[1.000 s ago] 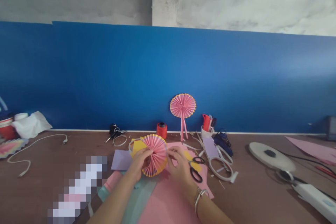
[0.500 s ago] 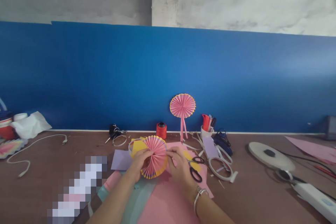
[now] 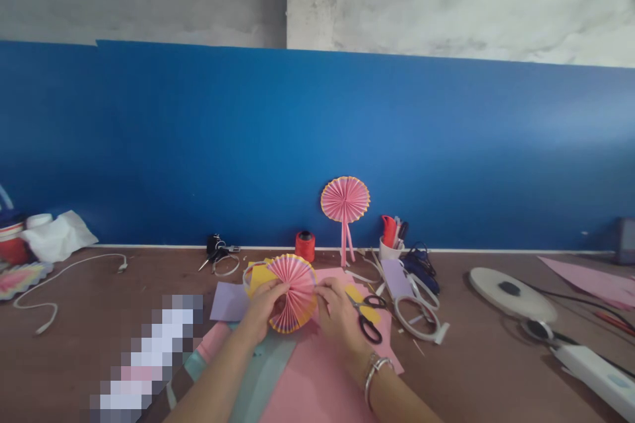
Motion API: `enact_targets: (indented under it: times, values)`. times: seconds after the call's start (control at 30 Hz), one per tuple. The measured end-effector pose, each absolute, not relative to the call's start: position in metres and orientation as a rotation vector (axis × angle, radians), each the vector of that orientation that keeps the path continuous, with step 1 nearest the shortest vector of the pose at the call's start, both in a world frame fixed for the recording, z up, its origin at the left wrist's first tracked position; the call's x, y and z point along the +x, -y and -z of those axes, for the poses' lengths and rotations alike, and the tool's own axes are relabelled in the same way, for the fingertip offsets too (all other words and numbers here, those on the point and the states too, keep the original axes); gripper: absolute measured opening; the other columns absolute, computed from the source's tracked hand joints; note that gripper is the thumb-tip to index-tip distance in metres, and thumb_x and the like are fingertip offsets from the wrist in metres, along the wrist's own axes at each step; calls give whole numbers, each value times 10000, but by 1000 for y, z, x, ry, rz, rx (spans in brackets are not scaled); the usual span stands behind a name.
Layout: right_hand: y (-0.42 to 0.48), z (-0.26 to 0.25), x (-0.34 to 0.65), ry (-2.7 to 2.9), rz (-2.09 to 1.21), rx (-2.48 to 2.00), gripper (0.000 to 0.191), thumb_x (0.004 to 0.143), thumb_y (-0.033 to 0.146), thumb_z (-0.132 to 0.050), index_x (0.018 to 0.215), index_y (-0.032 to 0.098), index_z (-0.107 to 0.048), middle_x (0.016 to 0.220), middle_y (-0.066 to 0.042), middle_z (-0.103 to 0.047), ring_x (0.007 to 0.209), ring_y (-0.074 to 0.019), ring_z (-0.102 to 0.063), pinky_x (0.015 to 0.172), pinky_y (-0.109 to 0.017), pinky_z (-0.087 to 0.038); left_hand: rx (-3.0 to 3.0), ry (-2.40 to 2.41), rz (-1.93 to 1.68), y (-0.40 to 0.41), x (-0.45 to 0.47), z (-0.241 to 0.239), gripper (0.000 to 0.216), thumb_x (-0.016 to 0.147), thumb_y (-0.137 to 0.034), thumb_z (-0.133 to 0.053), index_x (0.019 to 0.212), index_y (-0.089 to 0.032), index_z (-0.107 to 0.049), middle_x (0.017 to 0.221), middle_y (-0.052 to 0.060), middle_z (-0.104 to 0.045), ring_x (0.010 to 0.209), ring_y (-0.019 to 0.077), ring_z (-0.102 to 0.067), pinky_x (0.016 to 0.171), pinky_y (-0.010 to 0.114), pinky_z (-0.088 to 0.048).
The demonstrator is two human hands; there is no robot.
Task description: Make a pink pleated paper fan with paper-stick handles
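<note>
A round pleated pink paper fan [image 3: 294, 291] with a yellow rim is held upright over the table. My left hand [image 3: 262, 307] pinches its left side near the centre. My right hand [image 3: 336, 310], with a bracelet on the wrist, grips its right edge. Both hands have fingers closed on the paper. Beneath them lie a pink paper sheet [image 3: 317, 377] and a pale teal sheet [image 3: 262, 377]. Black-handled scissors [image 3: 368, 317] lie just right of my right hand.
A finished pink fan on a stick [image 3: 344, 201] leans on the blue wall, beside a red thread spool [image 3: 305, 246] and a white cup of tools [image 3: 391, 241]. White rings [image 3: 419, 310], purple paper [image 3: 229, 302], keys [image 3: 218, 251], a white cable [image 3: 54, 284] and a round white lamp base [image 3: 513, 294] lie around.
Hardly anything has changed. The fan has tilted very slightly between my fingers, and both hands stay in the same place.
</note>
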State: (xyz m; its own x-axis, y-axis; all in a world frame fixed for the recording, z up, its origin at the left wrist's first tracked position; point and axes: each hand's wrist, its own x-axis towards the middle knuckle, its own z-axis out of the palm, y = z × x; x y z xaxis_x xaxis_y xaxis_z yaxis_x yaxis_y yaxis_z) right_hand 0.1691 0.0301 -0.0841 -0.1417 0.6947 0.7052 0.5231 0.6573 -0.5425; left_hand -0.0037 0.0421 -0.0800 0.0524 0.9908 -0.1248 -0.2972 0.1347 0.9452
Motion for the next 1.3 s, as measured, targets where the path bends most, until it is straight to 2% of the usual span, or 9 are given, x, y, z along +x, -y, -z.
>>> enact_targets:
  times: [0.2, 0.37, 0.5, 0.87, 1.1, 1.3]
  values:
    - [-34, 84, 173, 1781, -196, -1010, 236, 821, 71, -402, 788, 193, -601, 823, -50, -577, 756, -168, -573, 689, -287, -488, 981, -1092, -1236, -48, -6, 81, 311, 543, -379, -779, 638, -128, -621, 520, -16, -590, 482, 114, -529, 503, 221, -346]
    - [-39, 91, 175, 1780, -117, -1053, 222, 841, 102, -404, 776, 188, -598, 842, -52, -569, 779, -176, -555, 709, -294, -458, 959, -1124, -1308, -54, -7, 83, 511, 490, -343, -811, 908, -155, -586, 640, -11, -656, 579, 150, -611, 587, 245, -415]
    - [-41, 94, 176, 1770, -84, -1082, 210, 845, 107, -410, 792, 194, -595, 868, -47, -561, 823, -179, -542, 729, -296, -443, 954, -1115, -1340, -55, -9, 86, 594, 499, -322, -812, 996, -156, -535, 653, -2, -672, 654, 184, -651, 679, 281, -449]
    - [-40, 90, 176, 1814, -52, -1056, 231, 856, 94, -377, 770, 184, -571, 834, -59, -549, 773, -187, -526, 705, -324, -428, 937, -1111, -1357, -60, -8, 94, 625, 484, -357, -826, 993, -164, -519, 655, 6, -682, 652, 206, -660, 671, 297, -458]
    - [-42, 88, 180, 1850, -15, -1072, 229, 849, 91, -372, 779, 180, -572, 834, -63, -555, 782, -195, -525, 714, -336, -424, 978, -1115, -1338, -54, -7, 83, 571, 475, -327, -828, 952, -163, -563, 660, 19, -693, 672, 217, -666, 699, 305, -463]
    - [-42, 85, 179, 1826, -42, -1055, 238, 845, 90, -377, 775, 183, -584, 822, -64, -561, 757, -189, -534, 692, -323, -436, 937, -1098, -1353, -53, -3, 82, 628, 488, -333, -826, 1009, -152, -526, 659, 17, -684, 680, 212, -668, 710, 307, -469]
